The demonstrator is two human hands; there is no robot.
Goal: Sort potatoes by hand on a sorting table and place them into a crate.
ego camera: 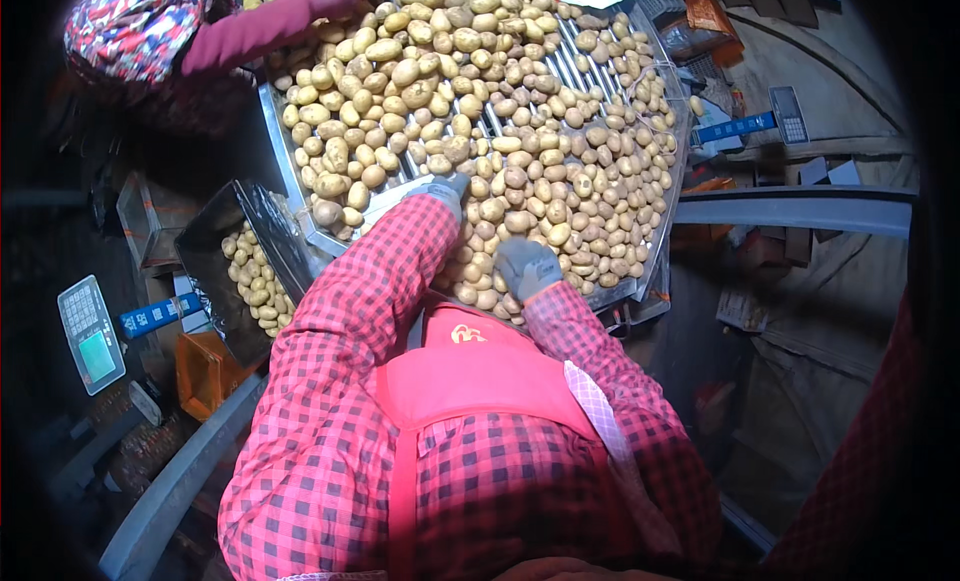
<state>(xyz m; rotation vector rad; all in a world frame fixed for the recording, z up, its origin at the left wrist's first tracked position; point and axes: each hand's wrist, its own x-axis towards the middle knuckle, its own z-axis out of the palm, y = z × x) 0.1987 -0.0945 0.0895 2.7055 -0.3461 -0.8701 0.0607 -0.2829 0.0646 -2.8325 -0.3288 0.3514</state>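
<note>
Potatoes [600, 176] cover a metal sorting table [282, 142] with slatted bars. My left hand [441, 191], in a grey glove, reaches out over the table beside a pale flat panel [390, 198], its fingertips among the potatoes; whether it grips one is not visible. My right hand [527, 267], gloved likewise, rests on the potatoes near the close edge of the table, fingers curled downward. What lies under its fingers is hidden.
At the left, a black-lined crate [217, 270] holds more potatoes, near a digital scale display [91, 335] and an orange bag [206, 375]. Another scale display [789, 114] stands at the right. A co-worker's sleeved arm [255, 37] reaches over the table's far left. Curved metal rails [795, 210] flank me.
</note>
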